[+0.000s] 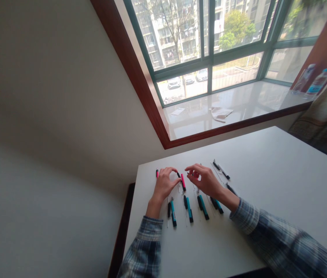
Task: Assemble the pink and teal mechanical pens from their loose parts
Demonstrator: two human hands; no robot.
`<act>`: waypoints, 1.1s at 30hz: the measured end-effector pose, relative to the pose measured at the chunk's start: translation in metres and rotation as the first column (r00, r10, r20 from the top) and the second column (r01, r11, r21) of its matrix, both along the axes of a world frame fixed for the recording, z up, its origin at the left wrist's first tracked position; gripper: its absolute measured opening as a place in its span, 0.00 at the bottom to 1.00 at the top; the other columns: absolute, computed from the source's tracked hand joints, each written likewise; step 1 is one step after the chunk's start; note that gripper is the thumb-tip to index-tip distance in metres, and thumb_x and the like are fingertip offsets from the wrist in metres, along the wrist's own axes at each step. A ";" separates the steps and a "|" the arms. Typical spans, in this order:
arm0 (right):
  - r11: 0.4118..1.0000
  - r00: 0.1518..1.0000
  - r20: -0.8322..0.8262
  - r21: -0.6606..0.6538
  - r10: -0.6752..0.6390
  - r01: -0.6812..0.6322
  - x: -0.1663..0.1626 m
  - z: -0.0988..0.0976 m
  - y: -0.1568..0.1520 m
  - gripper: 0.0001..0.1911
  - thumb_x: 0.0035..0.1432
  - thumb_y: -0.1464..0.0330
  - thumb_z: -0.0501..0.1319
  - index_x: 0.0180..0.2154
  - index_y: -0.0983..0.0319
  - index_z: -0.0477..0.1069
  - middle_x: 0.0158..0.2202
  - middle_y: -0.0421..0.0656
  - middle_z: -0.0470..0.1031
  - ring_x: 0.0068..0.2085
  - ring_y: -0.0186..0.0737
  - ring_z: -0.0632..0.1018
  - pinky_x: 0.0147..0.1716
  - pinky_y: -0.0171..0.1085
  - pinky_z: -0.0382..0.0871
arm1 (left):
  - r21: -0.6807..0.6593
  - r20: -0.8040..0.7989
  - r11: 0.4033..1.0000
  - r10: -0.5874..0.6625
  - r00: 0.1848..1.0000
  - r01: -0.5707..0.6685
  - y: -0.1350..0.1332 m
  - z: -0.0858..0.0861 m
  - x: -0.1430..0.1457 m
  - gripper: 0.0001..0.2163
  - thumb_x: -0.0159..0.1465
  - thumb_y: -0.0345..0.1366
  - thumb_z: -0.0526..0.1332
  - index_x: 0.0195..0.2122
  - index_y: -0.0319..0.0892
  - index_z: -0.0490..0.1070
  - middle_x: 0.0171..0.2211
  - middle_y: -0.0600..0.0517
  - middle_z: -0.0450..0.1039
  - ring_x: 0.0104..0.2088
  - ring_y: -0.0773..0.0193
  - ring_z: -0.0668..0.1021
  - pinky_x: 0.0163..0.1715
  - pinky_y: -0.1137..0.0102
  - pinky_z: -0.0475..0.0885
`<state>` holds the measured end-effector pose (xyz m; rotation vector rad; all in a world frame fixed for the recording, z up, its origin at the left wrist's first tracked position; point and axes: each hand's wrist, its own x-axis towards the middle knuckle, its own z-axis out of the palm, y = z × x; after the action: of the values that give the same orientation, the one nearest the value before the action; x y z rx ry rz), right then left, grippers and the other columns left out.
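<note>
Disassembled pens lie in rows on a white table. My left hand (165,184) is at the left of the back row, thumb and forefinger curved apart beside a black pen part (178,175). A pink pen barrel (183,182) rests between my two hands. My right hand (205,180) hovers just right of it, thumb and forefinger pinched around something small and dark. Another pink pen (157,173) is partly hidden behind my left hand. Nearer me lie several teal barrels, among them one teal barrel (173,213) at the left, with black grips and thin refills alongside.
Black and clear pen parts (223,171) lie beyond my right wrist. The white table (267,185) extends to the right. Behind it, a window sill (244,104) carries a crumpled paper (220,113) and bottles (319,83). A wall (65,154) rises at the left.
</note>
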<state>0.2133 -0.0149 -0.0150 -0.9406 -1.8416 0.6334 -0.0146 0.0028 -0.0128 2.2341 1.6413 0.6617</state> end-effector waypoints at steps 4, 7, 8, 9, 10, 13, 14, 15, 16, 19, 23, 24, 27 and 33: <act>1.000 1.000 0.001 0.000 0.006 -0.006 0.000 0.000 0.000 0.10 0.67 0.71 0.62 0.49 0.57 0.75 0.38 0.42 0.78 0.32 0.36 0.77 0.34 0.36 0.74 | -0.069 0.089 0.998 0.015 0.996 -0.009 -0.002 0.002 0.004 0.09 0.61 0.38 0.68 0.43 0.49 0.75 0.45 0.52 0.79 0.48 0.53 0.76 0.51 0.58 0.70; 1.000 1.000 0.002 -0.006 0.008 -0.008 0.001 0.002 -0.001 0.12 0.67 0.72 0.62 0.50 0.57 0.75 0.39 0.42 0.78 0.33 0.36 0.77 0.35 0.36 0.74 | -0.107 0.201 0.994 0.011 0.980 0.011 -0.002 0.007 0.007 0.07 0.62 0.37 0.67 0.41 0.47 0.75 0.41 0.53 0.80 0.44 0.56 0.78 0.48 0.60 0.71; 1.000 1.000 0.001 -0.009 0.010 -0.010 0.001 0.002 -0.001 0.12 0.67 0.72 0.62 0.51 0.57 0.76 0.39 0.42 0.79 0.33 0.36 0.78 0.35 0.37 0.74 | -0.111 0.247 0.994 0.012 0.969 0.016 -0.002 0.009 0.007 0.07 0.62 0.37 0.67 0.41 0.47 0.74 0.40 0.53 0.80 0.43 0.57 0.78 0.48 0.61 0.72; 1.000 1.000 -0.001 -0.011 0.010 -0.010 0.001 0.002 -0.001 0.12 0.67 0.72 0.62 0.51 0.57 0.76 0.39 0.42 0.79 0.33 0.36 0.78 0.36 0.37 0.75 | -0.112 0.299 0.993 0.016 0.954 0.019 -0.002 0.013 0.008 0.06 0.62 0.37 0.67 0.40 0.46 0.74 0.40 0.52 0.79 0.42 0.58 0.79 0.47 0.61 0.72; 1.000 1.000 -0.007 -0.012 0.009 -0.009 0.001 0.003 -0.001 0.12 0.67 0.72 0.62 0.50 0.56 0.76 0.40 0.42 0.79 0.34 0.36 0.78 0.36 0.37 0.75 | -0.110 0.354 0.994 0.022 0.935 0.019 -0.003 0.016 0.009 0.07 0.62 0.37 0.66 0.40 0.46 0.74 0.40 0.52 0.79 0.42 0.59 0.79 0.45 0.63 0.73; 1.000 0.999 -0.047 -0.021 0.002 -0.003 0.000 0.002 0.000 0.09 0.67 0.71 0.62 0.47 0.57 0.78 0.40 0.42 0.80 0.35 0.37 0.80 0.37 0.37 0.76 | -0.076 0.515 0.997 0.025 0.857 0.016 -0.007 0.027 0.010 0.07 0.63 0.38 0.65 0.41 0.45 0.74 0.42 0.50 0.79 0.41 0.60 0.80 0.42 0.64 0.75; 1.000 0.998 -0.070 -0.027 -0.001 -0.001 0.000 0.001 0.001 0.08 0.67 0.71 0.62 0.46 0.57 0.78 0.39 0.42 0.81 0.36 0.37 0.80 0.37 0.37 0.76 | -0.058 0.550 0.998 0.016 0.835 0.020 -0.010 0.029 0.011 0.06 0.64 0.38 0.65 0.41 0.45 0.75 0.43 0.50 0.79 0.41 0.60 0.80 0.43 0.64 0.76; 0.999 0.995 -0.097 -0.038 -0.003 -0.001 0.000 0.001 0.002 0.08 0.67 0.70 0.62 0.45 0.58 0.79 0.39 0.42 0.81 0.36 0.37 0.80 0.37 0.37 0.76 | -0.036 0.566 0.999 0.006 0.825 0.017 -0.014 0.031 0.012 0.06 0.65 0.38 0.64 0.42 0.45 0.75 0.43 0.49 0.79 0.42 0.60 0.80 0.45 0.63 0.76; 0.999 0.992 -0.124 -0.054 -0.003 -0.003 -0.001 0.000 0.003 0.07 0.67 0.69 0.63 0.45 0.58 0.79 0.39 0.42 0.82 0.36 0.37 0.81 0.37 0.37 0.77 | -0.016 0.564 1.000 -0.001 0.826 0.012 -0.018 0.031 0.012 0.06 0.65 0.37 0.64 0.42 0.45 0.76 0.43 0.49 0.79 0.44 0.59 0.80 0.47 0.62 0.76; 0.990 0.980 -0.199 -0.140 0.004 -0.033 -0.001 -0.002 0.004 0.07 0.67 0.66 0.64 0.44 0.57 0.80 0.39 0.42 0.84 0.38 0.38 0.82 0.39 0.38 0.78 | 0.037 0.492 0.999 0.008 0.871 -0.030 -0.032 0.027 0.014 0.07 0.66 0.37 0.63 0.44 0.46 0.77 0.44 0.49 0.80 0.46 0.58 0.80 0.49 0.61 0.76; 0.961 0.966 -0.257 -0.265 0.014 -0.084 -0.001 -0.002 0.005 0.10 0.65 0.59 0.66 0.41 0.58 0.82 0.39 0.43 0.84 0.40 0.41 0.83 0.39 0.39 0.79 | 0.097 0.427 0.988 0.068 0.902 -0.121 -0.042 0.019 0.019 0.05 0.65 0.38 0.64 0.41 0.46 0.76 0.40 0.51 0.80 0.41 0.58 0.80 0.44 0.61 0.75; 0.953 0.962 -0.274 -0.289 0.010 -0.093 -0.001 -0.002 0.005 0.12 0.64 0.58 0.67 0.40 0.59 0.82 0.38 0.44 0.84 0.39 0.42 0.83 0.39 0.39 0.78 | 0.106 0.419 0.986 0.070 0.905 -0.125 -0.043 0.018 0.020 0.04 0.65 0.38 0.65 0.40 0.46 0.76 0.39 0.51 0.80 0.41 0.58 0.79 0.44 0.61 0.75; 0.929 0.942 -0.336 -0.348 0.003 -0.127 -0.002 -0.003 0.005 0.15 0.61 0.55 0.68 0.39 0.60 0.81 0.38 0.45 0.84 0.38 0.42 0.83 0.38 0.39 0.78 | 0.110 0.435 0.988 0.051 0.899 -0.110 -0.043 0.015 0.023 0.03 0.65 0.36 0.65 0.39 0.46 0.76 0.39 0.52 0.80 0.40 0.59 0.79 0.43 0.62 0.74; 0.899 0.925 -0.379 -0.402 0.007 -0.172 -0.003 -0.010 0.005 0.16 0.58 0.56 0.71 0.42 0.60 0.82 0.42 0.46 0.85 0.42 0.45 0.84 0.44 0.42 0.79 | 0.074 0.479 0.995 0.021 0.877 -0.064 -0.043 0.014 0.026 0.04 0.65 0.35 0.64 0.39 0.45 0.77 0.39 0.51 0.81 0.40 0.60 0.79 0.43 0.64 0.73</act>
<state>0.2104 -0.0097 -0.0254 -0.9374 -1.4346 1.2270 0.0118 -0.0403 0.0009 1.8804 1.4291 1.2073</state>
